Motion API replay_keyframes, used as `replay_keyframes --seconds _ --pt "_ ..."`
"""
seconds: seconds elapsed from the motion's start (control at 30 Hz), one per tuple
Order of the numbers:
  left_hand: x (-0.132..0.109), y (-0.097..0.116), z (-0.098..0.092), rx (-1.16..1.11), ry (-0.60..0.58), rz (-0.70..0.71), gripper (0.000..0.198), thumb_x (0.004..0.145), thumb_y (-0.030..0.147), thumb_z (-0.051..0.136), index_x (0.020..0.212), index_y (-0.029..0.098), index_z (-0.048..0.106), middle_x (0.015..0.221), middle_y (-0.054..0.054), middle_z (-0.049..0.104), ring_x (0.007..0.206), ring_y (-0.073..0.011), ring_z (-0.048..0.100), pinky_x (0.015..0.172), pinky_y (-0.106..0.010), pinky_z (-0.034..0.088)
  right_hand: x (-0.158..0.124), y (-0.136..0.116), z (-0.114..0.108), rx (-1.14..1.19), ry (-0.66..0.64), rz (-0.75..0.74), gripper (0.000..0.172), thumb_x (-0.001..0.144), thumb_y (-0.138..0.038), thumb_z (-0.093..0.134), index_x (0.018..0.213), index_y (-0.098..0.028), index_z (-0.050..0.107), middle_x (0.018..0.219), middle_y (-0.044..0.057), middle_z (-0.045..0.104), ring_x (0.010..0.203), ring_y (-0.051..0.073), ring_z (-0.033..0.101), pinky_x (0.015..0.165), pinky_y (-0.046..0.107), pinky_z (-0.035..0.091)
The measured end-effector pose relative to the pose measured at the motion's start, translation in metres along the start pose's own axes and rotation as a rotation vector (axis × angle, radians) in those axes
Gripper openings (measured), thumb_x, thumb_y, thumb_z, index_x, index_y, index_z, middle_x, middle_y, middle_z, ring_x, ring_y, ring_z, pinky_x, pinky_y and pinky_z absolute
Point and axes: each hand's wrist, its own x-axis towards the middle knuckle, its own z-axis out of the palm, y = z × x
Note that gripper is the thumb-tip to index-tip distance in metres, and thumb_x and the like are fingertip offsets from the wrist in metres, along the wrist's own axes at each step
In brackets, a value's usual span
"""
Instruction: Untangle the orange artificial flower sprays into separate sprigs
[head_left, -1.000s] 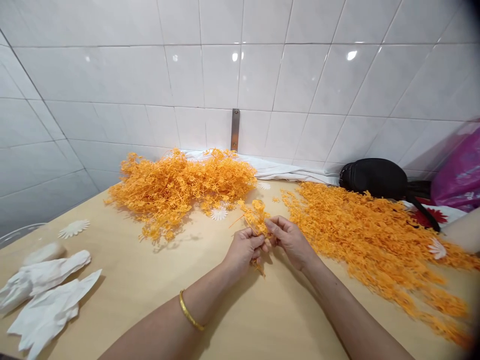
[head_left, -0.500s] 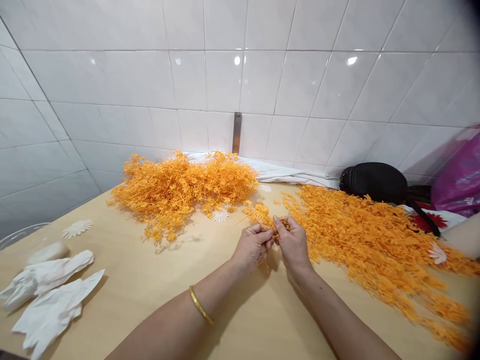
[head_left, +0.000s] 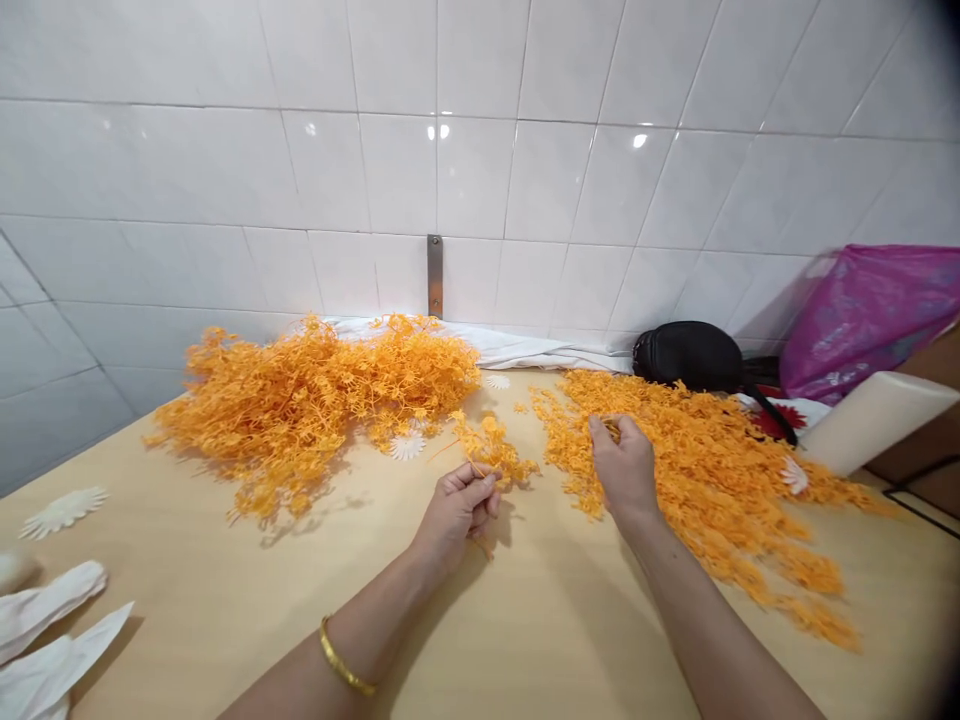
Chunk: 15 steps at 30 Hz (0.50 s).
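Observation:
My left hand (head_left: 459,512) is closed round the thin stem of an orange artificial flower sprig (head_left: 496,445), whose frilly head lies just beyond the fingers. To its right, my right hand (head_left: 627,465) pinches at the near left part of a flattened heap of orange sprigs (head_left: 697,450). A bit of orange shows between its fingertips, but I cannot make out what it is. A fuller, bushy bunch of orange sprigs (head_left: 330,390) lies at the back left. White petal-shaped pieces (head_left: 408,446) lie beside that bunch.
A black pouch (head_left: 688,355) and a purple plastic bag (head_left: 862,320) stand at the back right, near a pale roll (head_left: 885,420). White cloth (head_left: 525,348) runs along the tiled wall. Crumpled white gloves or cloths (head_left: 52,610) lie at the left on the wooden table (head_left: 480,640).
My hands were together at the sprig; my right hand has moved right to the flat heap. My left hand still holds the sprig. The view has turned to the right.

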Motion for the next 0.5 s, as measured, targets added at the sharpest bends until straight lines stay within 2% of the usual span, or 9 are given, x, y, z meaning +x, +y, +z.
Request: replay_keyframes --seconds 0.07,0.13,0.23,0.3,0.37,0.43,0.5 --pt "0.001 0.001 -0.003 -0.018 -0.015 -0.002 0.018 0.07 0.029 0.058 0.08 0.015 0.05 0.049 0.004 0.051 0.032 -0.0001 0.018 0.035 -0.016 0.014 0.001 0.005 -0.002 -0.315 0.039 -0.093 0.015 0.069 -0.028 0.05 0.082 -0.02 0.053 0.063 0.002 0.049 0.058 0.018 0.045 0.053 0.03 0.031" --pt "0.003 0.002 -0.007 -0.039 -0.015 -0.003 0.019 0.07 0.03 0.058 0.078 0.015 0.05 0.051 0.003 0.052 0.033 0.0 0.019 0.036 -0.016 0.018 0.001 0.011 -0.002 -0.549 0.056 -0.179 0.019 0.067 -0.025 0.051 0.084 -0.02 0.057 0.077 0.008 0.052 0.072 0.024 0.046 0.058 0.034 0.032" --pt "0.005 0.004 -0.011 -0.082 0.004 -0.009 0.023 0.073 0.036 0.054 0.073 0.014 0.048 0.053 0.002 0.052 0.034 -0.0005 0.022 0.036 -0.016 0.022 -0.005 0.014 0.0 -0.696 0.085 -0.34 0.015 0.068 -0.025 0.052 0.079 -0.019 0.06 0.094 0.014 0.051 0.085 0.03 0.042 0.063 0.039 0.031" --pt "0.006 0.004 -0.011 -0.084 0.005 -0.015 0.026 0.075 0.039 0.052 0.071 0.014 0.048 0.053 0.002 0.051 0.033 -0.0007 0.022 0.036 -0.016 0.022 -0.014 0.008 0.005 -0.623 0.043 -0.468 0.014 0.073 -0.023 0.048 0.078 -0.019 0.06 0.089 0.012 0.054 0.084 0.027 0.043 0.067 0.039 0.032" --pt "0.007 0.002 -0.01 -0.061 -0.01 -0.021 0.027 0.074 0.04 0.052 0.069 0.014 0.049 0.052 0.002 0.051 0.033 -0.0004 0.022 0.036 -0.016 0.023 -0.025 -0.003 0.012 -0.445 -0.087 -0.525 0.015 0.077 -0.021 0.043 0.077 -0.018 0.058 0.079 0.008 0.056 0.078 0.022 0.046 0.068 0.035 0.034" --pt "0.006 0.0 -0.006 -0.01 -0.021 -0.015 0.028 0.073 0.04 0.054 0.067 0.013 0.051 0.051 0.002 0.051 0.032 -0.0004 0.022 0.036 -0.017 0.025 -0.037 -0.014 0.022 -0.26 -0.272 -0.452 0.019 0.08 -0.025 0.041 0.074 -0.018 0.057 0.069 0.004 0.056 0.068 0.017 0.048 0.064 0.03 0.036" --pt "0.005 -0.003 -0.002 0.075 -0.03 0.007 0.03 0.072 0.042 0.055 0.064 0.013 0.052 0.051 0.001 0.051 0.031 -0.001 0.026 0.035 -0.018 0.025 -0.048 -0.022 0.031 -0.112 -0.443 -0.294 0.023 0.08 -0.032 0.042 0.07 -0.017 0.057 0.064 0.002 0.055 0.061 0.015 0.048 0.058 0.027 0.036"
